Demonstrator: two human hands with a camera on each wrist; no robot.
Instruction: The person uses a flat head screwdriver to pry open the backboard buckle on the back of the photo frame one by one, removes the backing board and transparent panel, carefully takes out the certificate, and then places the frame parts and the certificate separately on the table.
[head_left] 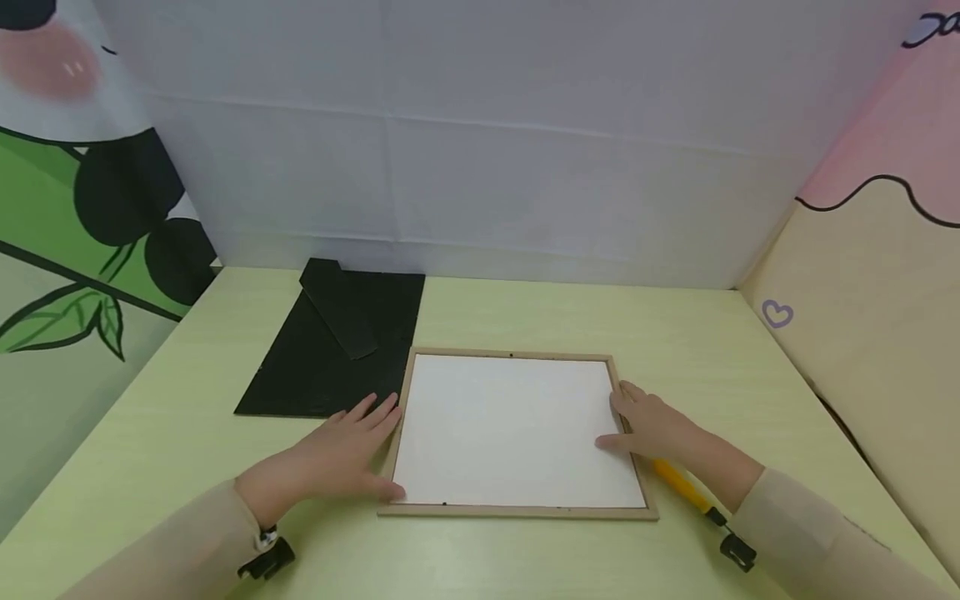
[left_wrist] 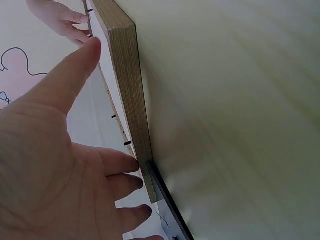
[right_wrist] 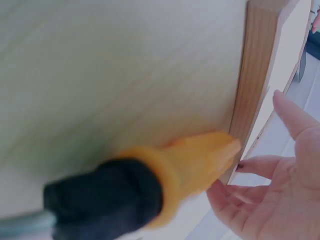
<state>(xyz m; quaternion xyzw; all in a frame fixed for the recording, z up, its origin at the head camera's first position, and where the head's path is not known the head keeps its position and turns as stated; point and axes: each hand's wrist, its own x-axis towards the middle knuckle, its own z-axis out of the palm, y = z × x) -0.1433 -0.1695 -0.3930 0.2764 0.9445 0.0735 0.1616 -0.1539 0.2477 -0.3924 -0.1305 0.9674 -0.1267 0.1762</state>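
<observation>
Left hand (head_left: 345,454), right hand (head_left: 656,425): fingers loosely extended against picture frame (head_left: 517,512), between side edges of tabletop (head_left: 480,562); rightward push might jostle screwdriver (head_left: 681,485).

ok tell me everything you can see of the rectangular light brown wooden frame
The rectangular light brown frame, wooden by its grain, lies flat on the pale yellow-green table. Its narrow border surrounds a plain white panel, with small dark tabs along the inner edge. The left hand touches its left side, the right hand its right side. Whether the yellow tool handle beside it touches it is unclear.
</observation>
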